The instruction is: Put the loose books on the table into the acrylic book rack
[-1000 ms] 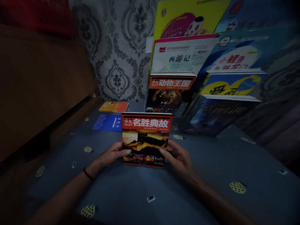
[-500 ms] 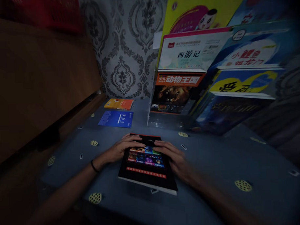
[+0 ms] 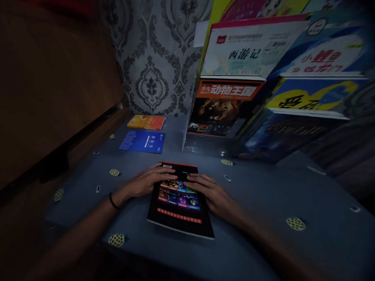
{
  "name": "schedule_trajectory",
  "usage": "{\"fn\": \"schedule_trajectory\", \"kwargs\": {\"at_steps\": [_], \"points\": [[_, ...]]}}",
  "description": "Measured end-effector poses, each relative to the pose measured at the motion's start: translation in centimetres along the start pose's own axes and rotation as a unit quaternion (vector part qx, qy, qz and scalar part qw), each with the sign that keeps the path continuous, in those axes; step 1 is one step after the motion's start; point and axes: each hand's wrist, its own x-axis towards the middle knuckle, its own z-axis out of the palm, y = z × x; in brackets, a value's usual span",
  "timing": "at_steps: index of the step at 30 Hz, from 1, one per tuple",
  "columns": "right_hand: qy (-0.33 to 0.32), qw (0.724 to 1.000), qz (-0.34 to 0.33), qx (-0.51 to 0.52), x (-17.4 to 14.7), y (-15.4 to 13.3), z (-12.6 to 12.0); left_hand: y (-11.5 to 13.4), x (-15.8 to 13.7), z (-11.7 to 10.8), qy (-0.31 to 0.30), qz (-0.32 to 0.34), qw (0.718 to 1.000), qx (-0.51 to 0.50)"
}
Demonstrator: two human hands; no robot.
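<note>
A black book (image 3: 174, 222), with a grid of small colour pictures and a red strip of text on its cover, lies on the cloth-covered table. My left hand (image 3: 147, 182) rests over its left side, fingers stretched out across the upper cover. From the opposite side, my right hand (image 3: 212, 193) lies with fingers extended on the cover's right part. Neither hand is wrapped round the book. A black band (image 3: 113, 201) circles my left wrist.
A clear display rack (image 3: 203, 146) holds several upright books, including one with a lion cover (image 3: 218, 108). A blue booklet (image 3: 144, 142) and an orange book (image 3: 148, 121) lie at the back left. A wooden cabinet (image 3: 53, 92) stands left of the table (image 3: 255, 236).
The view has shifted slightly, and the rack appears a little larger and higher. Both hands remain on the black book. Less of its near page edge shows now.
</note>
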Motion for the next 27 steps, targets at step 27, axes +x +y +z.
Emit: {"fn": "schedule_trajectory", "kwargs": {"at_steps": [27], "points": [[0.010, 0.980, 0.135, 0.145, 1.2, 2.4, -0.2, -0.4, 0.4, -0.4, -0.082, -0.032, 0.995, 0.036]]}}
